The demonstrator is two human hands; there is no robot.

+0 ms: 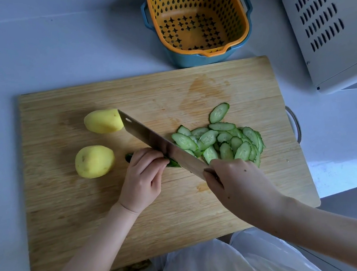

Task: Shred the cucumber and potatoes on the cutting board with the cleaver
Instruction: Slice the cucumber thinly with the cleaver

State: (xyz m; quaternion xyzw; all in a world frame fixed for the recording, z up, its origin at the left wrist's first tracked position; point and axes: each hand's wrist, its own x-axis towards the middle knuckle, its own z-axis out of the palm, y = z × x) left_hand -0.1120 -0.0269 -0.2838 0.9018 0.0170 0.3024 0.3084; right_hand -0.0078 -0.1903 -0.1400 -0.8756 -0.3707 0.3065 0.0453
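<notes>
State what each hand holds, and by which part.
The right hand grips the cleaver by its handle, at the blade's heel. The left hand holds the remaining cucumber piece from above, fingers curled over its middle, both ends showing.

The cutting board (92, 212) is lined with fine tan wood grain. The potatoes (95, 161) are coloured yellow. The cucumber slices (224, 139) are seen pale green, rimmed dark green. The orange basket (194, 6) is patterned with drop and star holes; its outer tub (187, 60) is coloured blue.
</notes>
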